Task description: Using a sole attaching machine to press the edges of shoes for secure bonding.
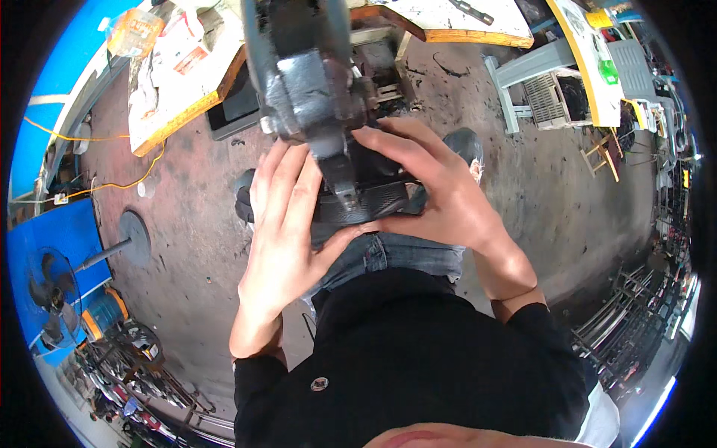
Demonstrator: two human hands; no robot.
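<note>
A black piece with a grained, leather-like surface lies under the narrow metal foot of a dark machine head, in front of my body. My left hand grips its left side, with long fingers laid over the top and the thumb along the near edge. From the right, my right hand curves around the same piece, its thumb low at the near edge and its fingers reaching up beside the machine. Both thumbs almost meet below the foot. The machine head hides the far part of the piece and some fingertips.
Yellow-edged white worktables stand at the far left and far right. A plastic bottle sits on the left one. A grey crate is under the right table. A floor fan and a yellow cable are at left.
</note>
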